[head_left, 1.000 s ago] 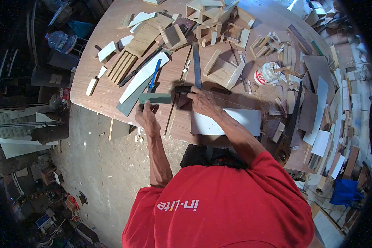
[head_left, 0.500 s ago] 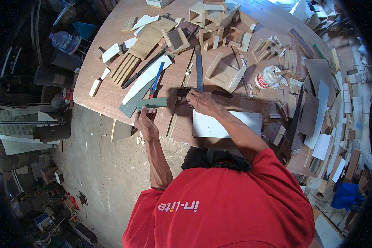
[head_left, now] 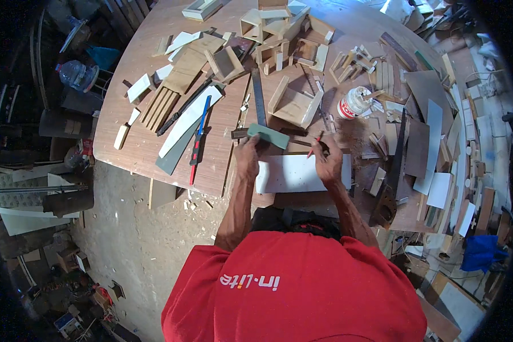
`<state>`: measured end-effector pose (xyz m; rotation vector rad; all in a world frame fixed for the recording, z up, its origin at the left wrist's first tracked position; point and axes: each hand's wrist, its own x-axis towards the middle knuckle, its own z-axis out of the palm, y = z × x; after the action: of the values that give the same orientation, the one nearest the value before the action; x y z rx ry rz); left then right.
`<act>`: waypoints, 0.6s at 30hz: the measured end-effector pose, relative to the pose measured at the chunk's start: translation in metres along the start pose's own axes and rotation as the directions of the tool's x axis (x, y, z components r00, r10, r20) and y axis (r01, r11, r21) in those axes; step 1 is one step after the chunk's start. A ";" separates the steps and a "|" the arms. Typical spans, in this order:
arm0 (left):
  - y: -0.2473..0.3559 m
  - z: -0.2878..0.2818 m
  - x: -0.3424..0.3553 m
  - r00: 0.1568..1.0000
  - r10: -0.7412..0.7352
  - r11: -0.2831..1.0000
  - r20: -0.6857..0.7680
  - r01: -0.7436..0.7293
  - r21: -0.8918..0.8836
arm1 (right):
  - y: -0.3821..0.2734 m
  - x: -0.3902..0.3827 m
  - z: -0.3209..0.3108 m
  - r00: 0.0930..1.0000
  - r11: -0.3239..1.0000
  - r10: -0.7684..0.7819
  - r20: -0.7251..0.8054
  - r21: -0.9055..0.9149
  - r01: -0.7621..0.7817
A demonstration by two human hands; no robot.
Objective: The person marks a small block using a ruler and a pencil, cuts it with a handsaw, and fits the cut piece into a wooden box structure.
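Matt white board (head_left: 299, 172), wood table (head_left: 154, 131)

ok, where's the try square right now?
Head view, centre: the try square sits under the left hand, its blade running up the table, just above the white board.

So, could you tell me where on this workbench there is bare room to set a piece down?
The table is bare along its far left edge, left of the slatted wooden frame. Another free strip lies near the front edge, between the blue-handled tool and the left hand. Part of the white board between left hand and right hand is bare. The centre and right are crowded with wood offcuts.
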<state>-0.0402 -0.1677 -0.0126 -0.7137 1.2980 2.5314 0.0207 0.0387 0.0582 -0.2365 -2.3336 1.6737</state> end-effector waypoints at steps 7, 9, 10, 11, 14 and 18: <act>-0.020 0.037 0.003 0.995 -0.073 0.995 0.062 0.068 0.076 | 0.032 -0.026 -0.022 0.944 0.994 0.058 -0.324 -0.072 -0.086; -0.024 0.039 0.007 0.994 -0.097 0.993 0.053 0.093 0.079 | 0.038 -0.030 -0.025 0.942 0.998 0.056 -0.330 -0.022 -0.067; -0.025 0.040 0.008 0.992 -0.122 0.990 0.044 0.118 0.079 | 0.037 -0.032 -0.025 0.940 0.999 0.052 -0.336 0.026 -0.046; -0.025 0.041 0.008 0.991 -0.125 0.989 0.044 0.121 0.085 | 0.037 -0.033 -0.026 0.939 0.998 0.058 -0.340 0.028 -0.051; -0.028 0.039 0.013 0.986 -0.160 0.986 0.043 0.157 0.062 | 0.032 -0.035 -0.028 0.939 0.970 0.243 -0.244 0.088 -0.228; -0.033 0.037 0.025 0.985 -0.157 0.978 0.065 0.146 0.151 | 0.031 -0.033 -0.025 0.961 0.974 0.213 -0.178 0.120 -0.193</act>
<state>-0.0613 -0.1194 -0.0301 -0.6517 1.3325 2.2937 0.0588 0.0621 0.0323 -0.6066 -2.1382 1.7695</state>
